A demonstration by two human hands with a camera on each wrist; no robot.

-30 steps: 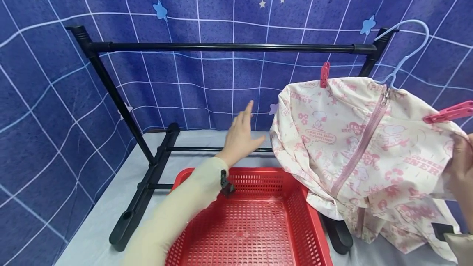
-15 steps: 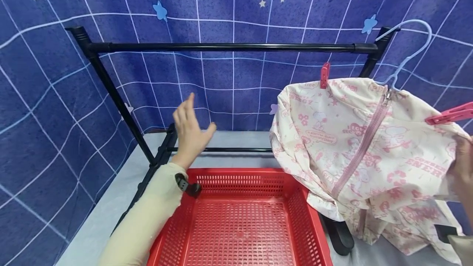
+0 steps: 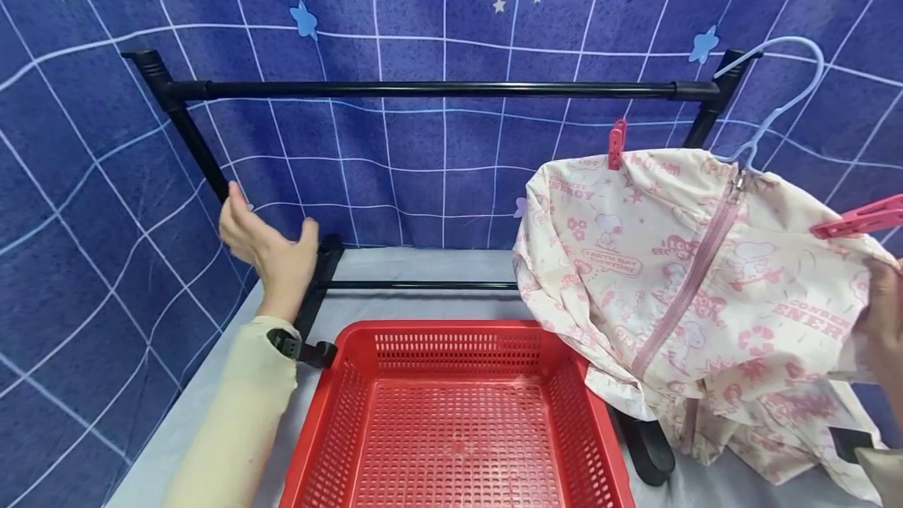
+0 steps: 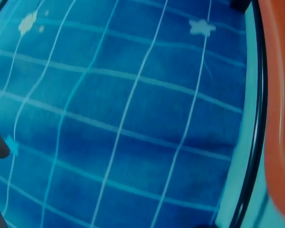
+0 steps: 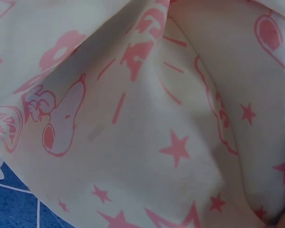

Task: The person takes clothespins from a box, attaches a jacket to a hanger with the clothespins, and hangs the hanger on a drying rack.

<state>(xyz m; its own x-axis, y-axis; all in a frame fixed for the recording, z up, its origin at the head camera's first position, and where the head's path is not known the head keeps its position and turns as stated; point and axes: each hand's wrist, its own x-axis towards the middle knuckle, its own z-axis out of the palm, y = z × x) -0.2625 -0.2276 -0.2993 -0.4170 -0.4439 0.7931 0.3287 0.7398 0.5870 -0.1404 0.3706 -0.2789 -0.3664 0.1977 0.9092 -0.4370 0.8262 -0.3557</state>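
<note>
A cream zip-up jacket (image 3: 705, 273) with pink print is on a light blue hanger (image 3: 769, 120), in front of the rack's right side. Pink clothespins pinch its shoulders: one clothespin (image 3: 617, 146) on the left, another clothespin (image 3: 861, 218) on the right. At the head view's right edge my right hand (image 3: 885, 320), partly cut off, grips the jacket's side. Jacket cloth (image 5: 133, 128) fills most of the right wrist view. My left hand (image 3: 271, 257) holds nothing, fingers extended beside the rack's left post; whether it touches the post I cannot tell.
A black garment rack (image 3: 437, 90) spans the back, its lower bar (image 3: 423, 285) low behind the red perforated basket (image 3: 451, 332). A blue grid-patterned curtain (image 3: 423, 163) hangs behind. Pale cloth (image 3: 416, 263) covers the surface. The rack's right foot (image 3: 649, 453) sticks out under the jacket.
My left hand has moved left, from over the basket's back edge to the rack's left post. The jacket, hanger and right hand have stayed almost still.
</note>
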